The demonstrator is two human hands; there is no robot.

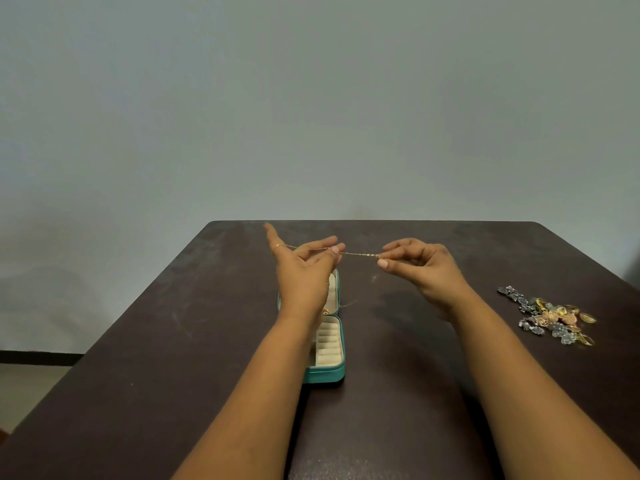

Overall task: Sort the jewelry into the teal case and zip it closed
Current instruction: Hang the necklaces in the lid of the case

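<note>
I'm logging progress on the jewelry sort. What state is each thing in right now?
teal case: open, lying flat on the table, unzipped.
thin gold chain: stretched taut in the air between both hands, above the case.
left hand: pinches one end of the chain.
right hand: fingers pinch the other end.
pile of jewelry: loose on the table, unsorted, right of the case.

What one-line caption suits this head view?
Both hands, left hand and right hand, stretch a thin gold chain above the open teal case; more jewelry waits aside.
</note>
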